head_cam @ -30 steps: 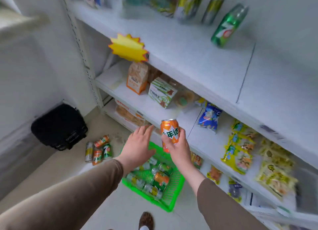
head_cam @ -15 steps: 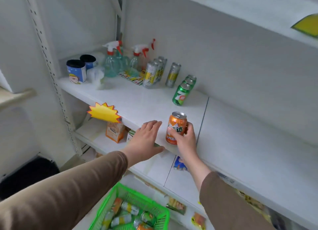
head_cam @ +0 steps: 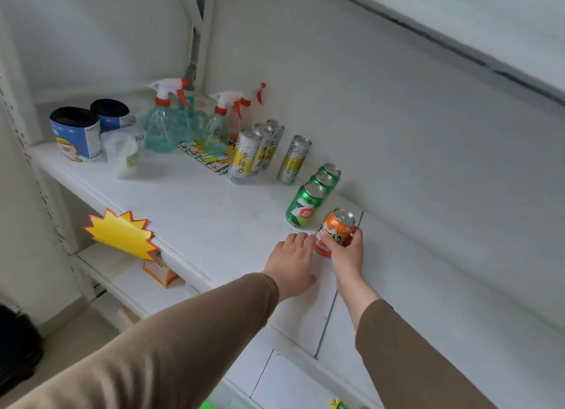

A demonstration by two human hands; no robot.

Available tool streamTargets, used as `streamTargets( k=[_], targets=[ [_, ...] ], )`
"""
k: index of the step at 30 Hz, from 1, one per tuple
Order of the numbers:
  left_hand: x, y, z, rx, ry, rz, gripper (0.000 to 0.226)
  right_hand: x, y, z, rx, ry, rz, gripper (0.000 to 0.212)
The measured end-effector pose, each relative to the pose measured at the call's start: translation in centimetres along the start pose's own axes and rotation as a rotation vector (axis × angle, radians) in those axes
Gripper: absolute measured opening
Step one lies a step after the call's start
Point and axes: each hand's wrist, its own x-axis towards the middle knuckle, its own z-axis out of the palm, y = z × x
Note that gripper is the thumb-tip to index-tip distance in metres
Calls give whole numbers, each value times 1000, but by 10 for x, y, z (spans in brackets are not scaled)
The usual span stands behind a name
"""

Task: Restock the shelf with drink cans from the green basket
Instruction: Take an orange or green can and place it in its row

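Note:
My right hand [head_cam: 347,252] grips an orange drink can [head_cam: 336,229], held upright and slightly tilted on the white shelf [head_cam: 214,219], just in front of a row of three green cans [head_cam: 305,205]. My left hand [head_cam: 290,263] rests flat and open on the shelf, its fingertips close to the orange can's left side. Several tall white and yellow cans [head_cam: 244,158] stand further back. The green basket shows only as a sliver [head_cam: 205,405] at the bottom edge.
Spray bottles [head_cam: 162,124], two blue tubs [head_cam: 76,133] and a plastic cup [head_cam: 122,153] fill the shelf's back left. A yellow starburst tag [head_cam: 122,233] hangs off the shelf's front edge. An orange box [head_cam: 159,274] sits on the shelf below.
My right hand has carried the orange can up from the basket and further back on the shelf, next to the green cans. My left hand followed onto the shelf. The view rose.

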Motion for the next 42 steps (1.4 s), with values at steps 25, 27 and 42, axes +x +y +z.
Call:
streamTargets(
  k=[25,27,42],
  targets=[
    [70,14,37,-38,-36,35,80,149,12,2,-155,69,4,60],
    [68,14,36,-35,-35,37,79,145,11,1,-158,66,7,67],
    [-58,-40,-8,144,14,42,82,-86,-1,-16,-769,-170,-423,78]
  ],
)
